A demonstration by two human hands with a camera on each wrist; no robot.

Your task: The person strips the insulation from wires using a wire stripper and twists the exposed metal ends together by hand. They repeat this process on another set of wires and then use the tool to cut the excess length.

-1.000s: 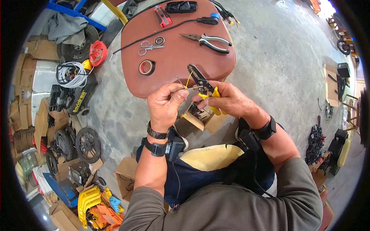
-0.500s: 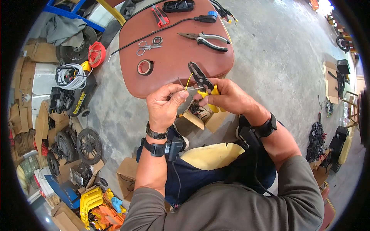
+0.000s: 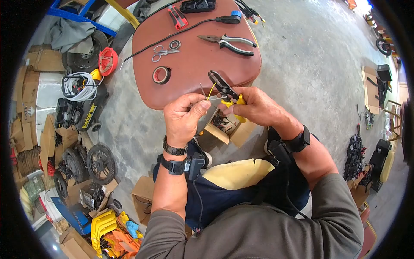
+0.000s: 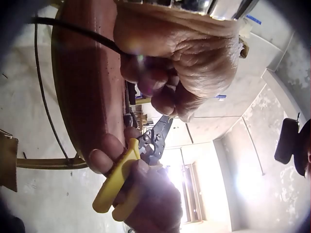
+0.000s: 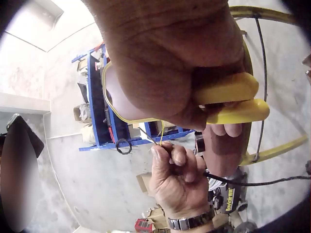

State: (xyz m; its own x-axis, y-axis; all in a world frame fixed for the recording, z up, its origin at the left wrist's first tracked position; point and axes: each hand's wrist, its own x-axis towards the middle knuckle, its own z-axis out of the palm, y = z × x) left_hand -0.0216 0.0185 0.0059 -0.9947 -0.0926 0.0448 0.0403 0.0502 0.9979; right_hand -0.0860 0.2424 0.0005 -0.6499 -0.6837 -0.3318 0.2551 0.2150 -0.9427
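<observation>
In the head view the left hand (image 3: 183, 118) pinches thin wires between thumb and forefinger; a yellow wire (image 3: 211, 90) and a grey one stick up from the grip. The right hand (image 3: 258, 108) grips yellow-handled wire strippers (image 3: 224, 90), their dark jaws pointing up and left beside the yellow wire. Both hands are just off the near edge of a reddish-brown seat (image 3: 194, 64). From the left wrist the yellow handles (image 4: 116, 180) show in the right hand's curled fingers. A black cable (image 5: 257, 183) runs to the left hand in the right wrist view. Whether the jaws touch a wire, I cannot tell.
On the seat are pliers (image 3: 228, 43), scissors (image 3: 160, 53), a tape roll (image 3: 161, 75), a smaller ring (image 3: 174, 45), a red cutter (image 3: 178, 18) and a black cable (image 3: 172, 36). An open carton (image 3: 217, 132) is below the hands. Wheels (image 3: 101, 163) and boxes lie at left.
The strippers' jaws have shifted slightly left in the head view, and the right hand's fingers have drawn in around the handles. The left hand keeps its pinch on the wires.
</observation>
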